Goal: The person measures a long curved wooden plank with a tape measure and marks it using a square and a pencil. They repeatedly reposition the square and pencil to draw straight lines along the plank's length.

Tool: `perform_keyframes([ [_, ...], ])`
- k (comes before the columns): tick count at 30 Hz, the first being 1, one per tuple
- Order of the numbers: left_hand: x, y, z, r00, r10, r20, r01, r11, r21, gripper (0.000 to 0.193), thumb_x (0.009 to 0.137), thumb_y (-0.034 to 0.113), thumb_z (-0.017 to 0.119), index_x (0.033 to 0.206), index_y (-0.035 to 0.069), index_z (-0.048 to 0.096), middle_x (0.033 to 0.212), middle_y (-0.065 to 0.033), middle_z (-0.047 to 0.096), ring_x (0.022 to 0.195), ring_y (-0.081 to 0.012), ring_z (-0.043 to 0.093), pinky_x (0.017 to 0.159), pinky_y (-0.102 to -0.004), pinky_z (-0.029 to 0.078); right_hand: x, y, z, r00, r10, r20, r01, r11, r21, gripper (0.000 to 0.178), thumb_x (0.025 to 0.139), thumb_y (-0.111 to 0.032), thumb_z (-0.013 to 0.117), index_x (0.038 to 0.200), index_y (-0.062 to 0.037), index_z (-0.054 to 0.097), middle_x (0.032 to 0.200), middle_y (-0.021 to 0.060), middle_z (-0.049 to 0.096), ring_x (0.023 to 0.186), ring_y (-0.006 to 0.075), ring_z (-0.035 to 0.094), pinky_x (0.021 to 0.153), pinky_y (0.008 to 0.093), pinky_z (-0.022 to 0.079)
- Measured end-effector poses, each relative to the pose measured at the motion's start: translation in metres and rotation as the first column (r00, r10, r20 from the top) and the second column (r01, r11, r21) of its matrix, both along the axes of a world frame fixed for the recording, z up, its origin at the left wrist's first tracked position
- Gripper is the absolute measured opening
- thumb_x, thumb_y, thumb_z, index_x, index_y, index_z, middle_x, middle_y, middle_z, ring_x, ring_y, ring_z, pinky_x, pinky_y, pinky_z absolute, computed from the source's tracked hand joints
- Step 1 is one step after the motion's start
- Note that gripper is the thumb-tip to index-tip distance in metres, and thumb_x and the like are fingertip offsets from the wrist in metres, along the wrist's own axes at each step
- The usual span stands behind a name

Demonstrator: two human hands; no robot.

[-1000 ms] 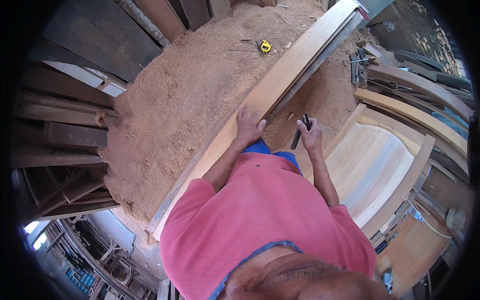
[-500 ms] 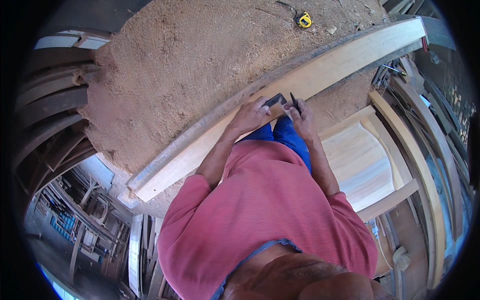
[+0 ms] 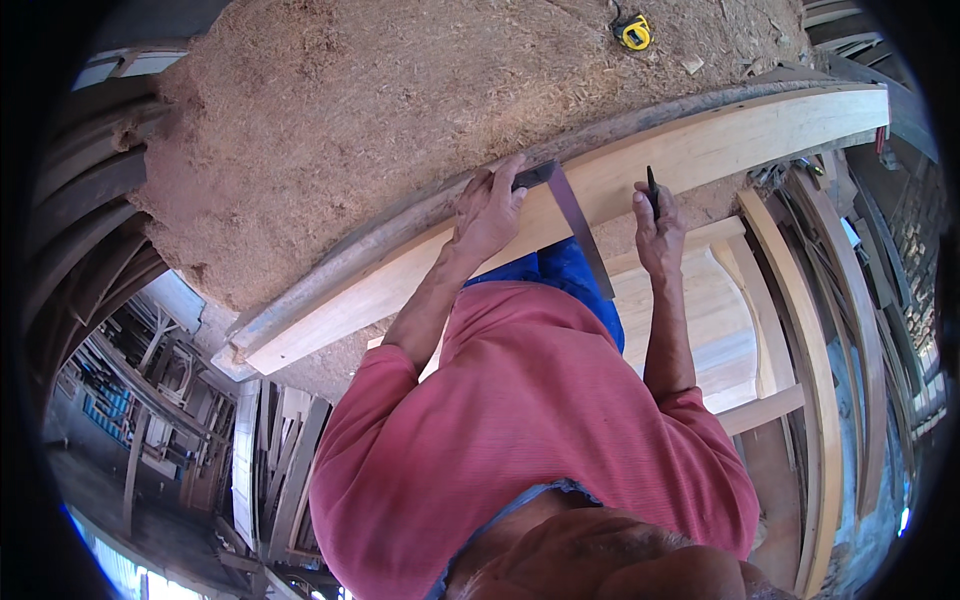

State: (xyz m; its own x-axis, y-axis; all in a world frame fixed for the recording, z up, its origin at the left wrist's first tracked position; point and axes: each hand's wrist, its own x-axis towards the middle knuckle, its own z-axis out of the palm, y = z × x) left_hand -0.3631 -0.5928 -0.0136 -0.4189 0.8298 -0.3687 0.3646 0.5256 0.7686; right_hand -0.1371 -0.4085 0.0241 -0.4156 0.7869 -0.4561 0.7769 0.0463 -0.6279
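A long pale wooden beam lies slantwise across the view in front of me, on a rough-edged support. My left hand is closed around the dark stock of a try square, at the beam's far edge. The square's thin metal blade crosses the beam and sticks out past its near edge, over my blue trousers. My right hand pinches a dark pencil or pen pointing up and away, just right of the blade and apart from it.
Sawdust and shavings cover the ground beyond the beam, where a yellow tape measure lies. A pale panel with a curved edge and long timbers stand at the right. Dark curved timbers are stacked at the left.
My hands have moved apart. The square has swung so its blade now lies across the beam, and my right hand with the pencil has shifted right.
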Motion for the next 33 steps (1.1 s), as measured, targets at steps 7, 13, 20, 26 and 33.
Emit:
perform_keyframes([
  [7,0.015,0.033,-0.005,0.946,-0.292,-0.138,0.299,0.953,0.037,0.064,0.093,0.016,0.077,0.153,0.024,0.054,0.163,-0.0221,0.046,0.139,-0.0458,0.051,0.115,-0.0564,0.044,-0.005,0.013,-0.002,1.000,0.028,0.013,-0.029,0.998,0.057,0.025,0.099,-0.015,0.075,0.121,-0.0035,0.072,0.098,0.0133,0.071,0.087,0.0263,0.068,0.080,0.0396,0.054],
  [13,0.036,0.092,-0.002,0.905,-0.394,-0.158,0.403,0.915,0.026,0.074,0.085,0.028,0.088,0.152,0.042,0.060,0.166,-0.0240,0.036,0.138,-0.0467,0.048,0.114,-0.0591,0.043,-0.008,0.026,-0.014,0.988,0.153,-0.015,-0.143,0.949,0.280,0.034,0.092,-0.008,0.081,0.125,-0.0058,0.071,0.108,0.0139,0.072,0.101,0.0328,0.066,0.089,0.0439,0.054],
  [20,0.048,0.120,0.002,0.911,-0.389,-0.134,0.391,0.920,-0.011,0.077,0.079,0.035,0.092,0.150,0.043,0.063,0.163,-0.0226,0.038,0.139,-0.0448,0.045,0.110,-0.0583,0.043,-0.007,0.031,-0.022,0.992,0.123,-0.039,-0.102,0.931,0.351,0.035,0.092,-0.008,0.082,0.125,-0.0047,0.072,0.110,0.0159,0.071,0.103,0.0341,0.068,0.089,0.0441,0.056],
  [26,0.048,0.123,0.004,0.902,-0.406,-0.149,0.407,0.913,-0.024,0.078,0.079,0.035,0.092,0.151,0.044,0.062,0.163,-0.0216,0.037,0.136,-0.0439,0.045,0.110,-0.0568,0.042,-0.003,0.034,-0.024,0.992,0.110,-0.063,-0.084,0.943,0.321,0.029,0.091,-0.005,0.081,0.120,-0.0043,0.074,0.109,0.0161,0.072,0.101,0.0327,0.069,0.088,0.0431,0.057],
  [33,0.049,0.124,0.003,0.905,-0.407,-0.125,0.407,0.913,-0.029,0.081,0.079,0.035,0.092,0.152,0.045,0.060,0.161,-0.0209,0.039,0.135,-0.0433,0.046,0.108,-0.0563,0.042,-0.002,0.035,-0.025,0.991,0.092,-0.096,-0.061,0.957,0.285,0.034,0.086,0.001,0.078,0.119,-0.0075,0.075,0.107,0.0134,0.072,0.102,0.0333,0.067,0.089,0.0433,0.054],
])
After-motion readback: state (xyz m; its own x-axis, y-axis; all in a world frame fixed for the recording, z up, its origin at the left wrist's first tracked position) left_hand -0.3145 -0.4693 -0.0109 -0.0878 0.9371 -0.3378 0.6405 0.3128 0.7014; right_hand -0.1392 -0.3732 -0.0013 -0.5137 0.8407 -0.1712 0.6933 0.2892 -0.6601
